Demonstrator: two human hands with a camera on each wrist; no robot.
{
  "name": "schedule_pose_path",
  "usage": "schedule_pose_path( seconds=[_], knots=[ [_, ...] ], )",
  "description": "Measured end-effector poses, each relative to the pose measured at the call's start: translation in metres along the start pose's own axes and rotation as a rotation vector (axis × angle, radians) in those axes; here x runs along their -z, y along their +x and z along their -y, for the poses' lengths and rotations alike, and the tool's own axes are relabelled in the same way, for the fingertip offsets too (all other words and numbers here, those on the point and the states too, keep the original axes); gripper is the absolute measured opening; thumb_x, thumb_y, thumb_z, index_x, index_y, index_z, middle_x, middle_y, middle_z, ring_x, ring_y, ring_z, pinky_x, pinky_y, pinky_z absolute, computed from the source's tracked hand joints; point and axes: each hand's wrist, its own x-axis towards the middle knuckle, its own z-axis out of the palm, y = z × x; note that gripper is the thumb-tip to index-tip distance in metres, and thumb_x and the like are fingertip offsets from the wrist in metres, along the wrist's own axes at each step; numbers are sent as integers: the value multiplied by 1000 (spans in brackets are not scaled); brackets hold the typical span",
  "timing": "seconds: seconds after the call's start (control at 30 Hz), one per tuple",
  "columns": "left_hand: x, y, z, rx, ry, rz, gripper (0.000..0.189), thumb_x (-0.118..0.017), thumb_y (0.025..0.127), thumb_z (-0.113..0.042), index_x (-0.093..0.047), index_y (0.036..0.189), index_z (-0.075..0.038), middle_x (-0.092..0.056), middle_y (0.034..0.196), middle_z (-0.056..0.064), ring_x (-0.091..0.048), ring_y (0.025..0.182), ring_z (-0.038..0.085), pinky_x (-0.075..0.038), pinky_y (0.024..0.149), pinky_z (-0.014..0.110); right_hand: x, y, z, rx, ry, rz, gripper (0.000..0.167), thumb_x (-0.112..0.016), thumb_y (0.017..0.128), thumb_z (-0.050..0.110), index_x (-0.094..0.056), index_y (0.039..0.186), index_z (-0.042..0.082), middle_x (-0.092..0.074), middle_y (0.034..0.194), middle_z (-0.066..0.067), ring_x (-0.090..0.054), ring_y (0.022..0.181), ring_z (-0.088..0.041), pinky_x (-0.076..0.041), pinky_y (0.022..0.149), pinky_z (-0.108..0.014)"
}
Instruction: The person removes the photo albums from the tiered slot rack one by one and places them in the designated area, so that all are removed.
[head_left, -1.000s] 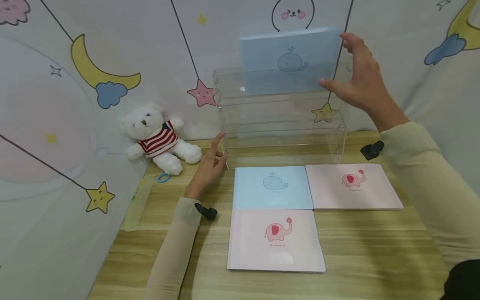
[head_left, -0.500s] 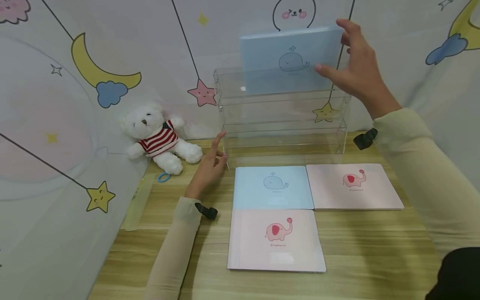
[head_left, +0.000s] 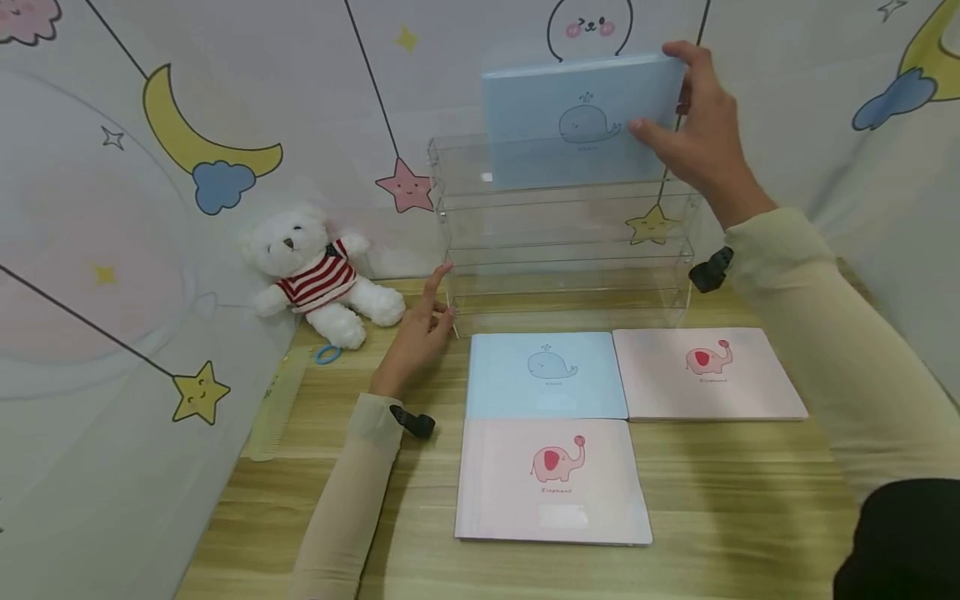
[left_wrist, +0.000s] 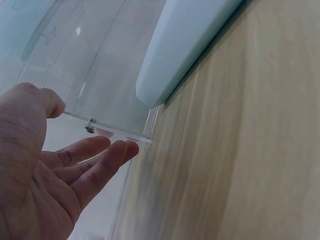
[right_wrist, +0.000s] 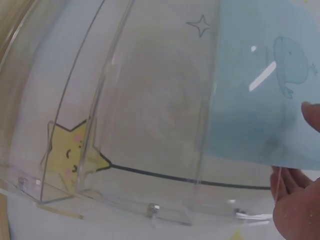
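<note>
A pale blue book with a whale (head_left: 555, 117) stands upright in the top tier of a clear acrylic rack (head_left: 562, 275). My right hand (head_left: 693, 125) grips the book's upper right corner, fingers over the top edge and thumb on the cover. In the right wrist view the blue book (right_wrist: 260, 100) shows through the rack's wall (right_wrist: 140, 125), with my right hand's fingertips (right_wrist: 300, 200) at the lower right. My left hand (head_left: 420, 329) lies with straight fingers against the rack's lower left corner; the left wrist view shows the left hand (left_wrist: 60, 165) touching the clear edge (left_wrist: 100, 75).
On the wooden table (head_left: 750, 500) in front of the rack lie a second blue whale book (head_left: 545, 375) and two pink elephant books (head_left: 705, 371) (head_left: 553, 479). A white teddy bear (head_left: 315, 275), a blue ring (head_left: 327, 356) and a comb (head_left: 276, 404) sit at the left by the curtain.
My right hand moved left and up from beside the upright blue book and took hold of its upper right corner. The left hand has stayed put.
</note>
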Motion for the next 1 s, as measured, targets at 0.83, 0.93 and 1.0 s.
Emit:
schedule_pose_path(
  seconds=[0.83, 0.93, 1.0],
  knots=[
    [1, 1, -2, -4, 6, -1, 70, -48, 115, -26, -10, 170, -48, -76, 119, 22, -76, 75, 29, -56, 73, 41, 10, 19, 11, -63, 203, 91, 57, -71, 104, 14, -55, 153, 37, -52, 160, 1, -55, 135, -16, -42, 127, -43],
    [2, 1, -1, -2, 5, 2, 70, -48, 115, -27, -10, 170, -48, -76, 118, 22, -76, 76, 29, -56, 73, 40, 11, 20, 13, -113, 269, 86, 48, -71, 104, 13, -63, 147, 35, -60, 151, 1, -58, 129, -16, -43, 125, -41],
    [2, 1, -1, 3, 4, 3, 70, -48, 115, -27, -10, 170, -49, -76, 118, 21, -76, 75, 28, -56, 73, 40, 11, 21, 13, -147, 343, 74, 44, -72, 104, 12, -68, 142, 33, -65, 146, 1, -61, 127, -17, -44, 125, -41]
  ],
)
